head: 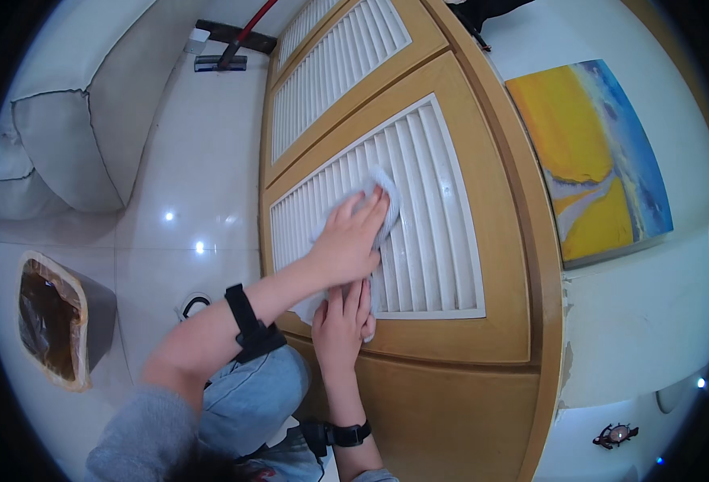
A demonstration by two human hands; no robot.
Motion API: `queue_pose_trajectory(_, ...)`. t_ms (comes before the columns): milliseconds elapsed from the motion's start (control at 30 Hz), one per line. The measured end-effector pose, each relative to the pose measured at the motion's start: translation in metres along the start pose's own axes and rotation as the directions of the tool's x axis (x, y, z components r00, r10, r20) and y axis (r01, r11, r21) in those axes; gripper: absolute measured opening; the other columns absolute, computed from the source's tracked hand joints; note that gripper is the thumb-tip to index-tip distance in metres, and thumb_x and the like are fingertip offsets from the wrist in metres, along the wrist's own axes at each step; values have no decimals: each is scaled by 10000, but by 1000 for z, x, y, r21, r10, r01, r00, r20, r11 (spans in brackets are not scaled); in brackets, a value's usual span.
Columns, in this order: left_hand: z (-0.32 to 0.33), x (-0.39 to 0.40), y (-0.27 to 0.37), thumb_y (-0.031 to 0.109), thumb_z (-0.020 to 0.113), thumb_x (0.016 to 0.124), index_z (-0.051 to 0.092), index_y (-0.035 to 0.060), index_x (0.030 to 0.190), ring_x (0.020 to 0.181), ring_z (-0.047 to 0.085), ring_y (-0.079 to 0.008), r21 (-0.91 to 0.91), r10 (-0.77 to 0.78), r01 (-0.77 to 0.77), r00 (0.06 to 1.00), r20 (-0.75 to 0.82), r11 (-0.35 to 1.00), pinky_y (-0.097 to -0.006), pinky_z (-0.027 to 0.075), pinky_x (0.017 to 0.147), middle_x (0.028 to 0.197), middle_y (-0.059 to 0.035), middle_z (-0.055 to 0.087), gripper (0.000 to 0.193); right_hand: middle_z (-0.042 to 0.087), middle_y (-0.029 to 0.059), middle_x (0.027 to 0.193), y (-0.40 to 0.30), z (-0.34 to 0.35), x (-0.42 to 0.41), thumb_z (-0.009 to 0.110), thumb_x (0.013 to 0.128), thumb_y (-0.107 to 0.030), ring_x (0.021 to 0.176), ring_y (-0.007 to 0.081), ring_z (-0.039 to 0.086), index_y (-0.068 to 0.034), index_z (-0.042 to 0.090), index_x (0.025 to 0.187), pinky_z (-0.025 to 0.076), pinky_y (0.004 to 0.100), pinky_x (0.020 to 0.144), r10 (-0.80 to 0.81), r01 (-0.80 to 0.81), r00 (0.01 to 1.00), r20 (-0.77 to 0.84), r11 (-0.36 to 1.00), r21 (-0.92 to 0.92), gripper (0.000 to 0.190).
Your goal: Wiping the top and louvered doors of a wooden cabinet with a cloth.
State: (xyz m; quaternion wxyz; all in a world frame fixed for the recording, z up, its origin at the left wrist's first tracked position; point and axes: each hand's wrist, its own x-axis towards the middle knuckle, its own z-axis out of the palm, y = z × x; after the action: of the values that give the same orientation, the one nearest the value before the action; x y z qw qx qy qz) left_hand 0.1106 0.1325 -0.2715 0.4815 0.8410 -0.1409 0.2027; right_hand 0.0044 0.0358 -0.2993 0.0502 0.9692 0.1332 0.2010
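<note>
My left hand (349,241) presses a light grey cloth (392,202) flat against the white louvred panel (433,223) of a wooden cabinet door (502,289). Its fingers lie over the cloth, and part of the cloth is hidden beneath the palm. Just below, my right hand (341,325) rests at the lower edge of the same panel, fingers stretched upward. Cloth also shows around and under these fingers; whether it is one piece is hidden. Black straps circle both forearms.
Further louvred doors (342,66) continue along the cabinet. A lined waste bin (98,319) stands on the tiled floor to the left, below a pale sofa (131,102). A red-handled floor cleaner (222,62) is at the far end. A yellow and blue painting (589,162) is beyond the cabinet's edge.
</note>
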Motion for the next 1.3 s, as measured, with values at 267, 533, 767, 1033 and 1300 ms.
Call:
queue_pose_trajectory(267, -11, 53, -26, 111, 552, 645, 238, -29, 1348, 1284, 248, -407, 98, -130, 132, 991, -30, 986, -476, 225, 1044, 1390, -221, 286, 783, 365, 22, 1394, -9, 9, 48, 570, 751, -113, 1250, 190, 357, -155, 488, 1238, 291, 337, 837, -17, 15, 1000, -19, 996, -87, 495)
queue_pose_trajectory(533, -14, 17, -33, 63, 547, 627, 340, -3, 1282, 1266, 272, -414, -94, 27, -18, 995, 99, 995, -473, 238, 1028, 1321, -208, 361, 690, 497, -2, 1255, 4, 13, 8, 570, 712, -87, 1190, 168, 420, -103, 512, 1194, 309, 320, 849, -125, 134, 987, 103, 987, -84, 486)
queue_pose_trajectory(767, -12, -44, 7, 39, 556, 606, 427, 17, 1207, 1216, 344, -372, -37, 236, -233, 965, 111, 972, -454, 287, 1000, 1263, -157, 414, 615, 556, 42, 1120, 5, 9, -46, 558, 747, -68, 1060, 215, 484, -90, 548, 1133, 313, 381, 860, -70, 71, 975, 212, 997, 1, 387)
queue_pose_trajectory(1033, -9, -93, 43, 84, 575, 623, 431, 9, 1215, 1236, 341, -353, -128, 309, -287, 927, 214, 949, -438, 299, 1008, 1254, -145, 438, 613, 584, 118, 1007, 3, -30, -70, 595, 729, -108, 985, 281, 505, -33, 582, 1016, 341, 408, 810, 98, -149, 963, 250, 969, 197, 297)
queue_pose_trajectory(1300, 7, -100, 43, 207, 560, 801, 341, -58, 1275, 1268, 301, -402, -223, 106, -64, 977, 185, 973, -372, 258, 1059, 1328, -266, 337, 586, 602, 53, 903, 15, -91, -83, 572, 686, -49, 923, 234, 525, -102, 602, 923, 340, 376, 786, 133, -160, 985, 114, 947, 280, 244)
